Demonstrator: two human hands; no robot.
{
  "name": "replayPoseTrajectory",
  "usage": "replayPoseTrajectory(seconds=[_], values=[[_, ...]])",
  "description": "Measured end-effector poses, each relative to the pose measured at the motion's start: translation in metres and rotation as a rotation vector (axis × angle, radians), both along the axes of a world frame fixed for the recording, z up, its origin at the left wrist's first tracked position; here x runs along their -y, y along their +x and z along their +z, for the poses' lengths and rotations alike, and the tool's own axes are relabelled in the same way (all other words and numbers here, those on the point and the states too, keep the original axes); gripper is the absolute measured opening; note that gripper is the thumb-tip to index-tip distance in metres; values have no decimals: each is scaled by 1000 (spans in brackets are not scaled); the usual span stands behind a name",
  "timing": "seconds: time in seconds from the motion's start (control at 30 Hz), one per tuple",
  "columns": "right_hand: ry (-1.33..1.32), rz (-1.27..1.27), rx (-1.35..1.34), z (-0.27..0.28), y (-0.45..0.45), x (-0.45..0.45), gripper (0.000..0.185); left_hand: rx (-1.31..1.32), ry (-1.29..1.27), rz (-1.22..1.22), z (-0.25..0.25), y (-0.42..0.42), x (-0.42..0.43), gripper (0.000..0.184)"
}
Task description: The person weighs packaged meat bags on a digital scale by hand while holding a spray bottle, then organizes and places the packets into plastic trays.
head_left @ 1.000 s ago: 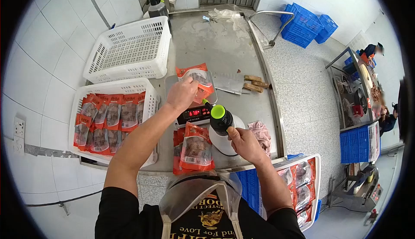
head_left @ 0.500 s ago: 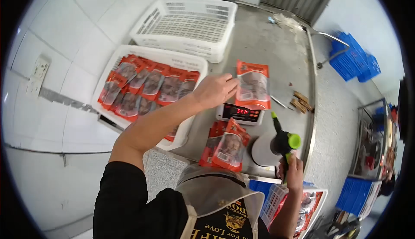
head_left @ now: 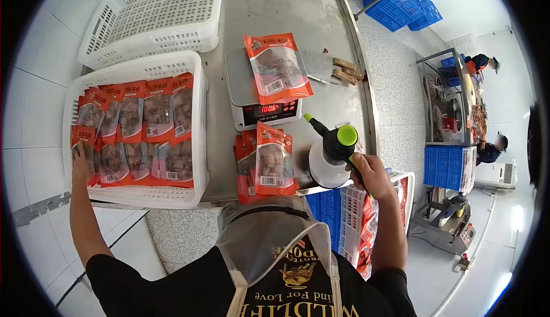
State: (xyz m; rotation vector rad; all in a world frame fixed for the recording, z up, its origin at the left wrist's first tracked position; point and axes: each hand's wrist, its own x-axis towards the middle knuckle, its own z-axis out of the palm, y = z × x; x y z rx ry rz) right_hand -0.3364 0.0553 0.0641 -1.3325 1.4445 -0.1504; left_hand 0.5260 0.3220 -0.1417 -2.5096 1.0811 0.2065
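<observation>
Right hand (head_left: 371, 175) closed round handle of spray bottle (head_left: 322, 169). Near pouches (head_left: 276, 161) stacked beside it, outside crate. Left hand (head_left: 83, 159) at leftmost pouch (head_left: 84, 134) in white crate (head_left: 201, 125); fingertips unclear, can't tell grip. Crate looks well filled, two rows. Lone pouch (head_left: 279, 67) flat on scale (head_left: 236, 79), display lit. Looks partway: lone pouch, near pouches uncrated.

Spread left forearm (head_left: 86, 219) and right forearm (head_left: 392, 231) wide apart.
Reached out sideways with left hand (head_left: 81, 167), pointing fingers (head_left: 76, 153) forward; curled right hand (head_left: 371, 175) into a closed grip, laying thumb (head_left: 358, 160) uppermost and angling the hand inward at right wrist (head_left: 387, 195).
</observation>
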Motion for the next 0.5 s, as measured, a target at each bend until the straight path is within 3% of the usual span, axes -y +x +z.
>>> replayPoseTrajectory(seconds=[0.07, 0.2, 0.27, 0.3, 0.37, 0.5], values=[[5, -25, -11, -3, 6, 4, 61, -91, -79, -40, 3, -7, -6, 134], [21, -41, -38, -2, 17, 7, 61, -115, 38, -127, 49, -42, 2, 136], [15, -35, -38, 2, 24, 7, 61, -118, 250, -41, 79, -71, 20, 133], [7, -28, -35, 3, 26, 7, 61, -116, 248, -43, 64, -60, 12, 133], [5, -44, -33, 2, 28, 7, 61, 9, -84, -227, 23, -34, -12, 127], [4, -59, -20, 4, 26, 7, 61, 5, -215, -290, 44, -72, 0, 116]])
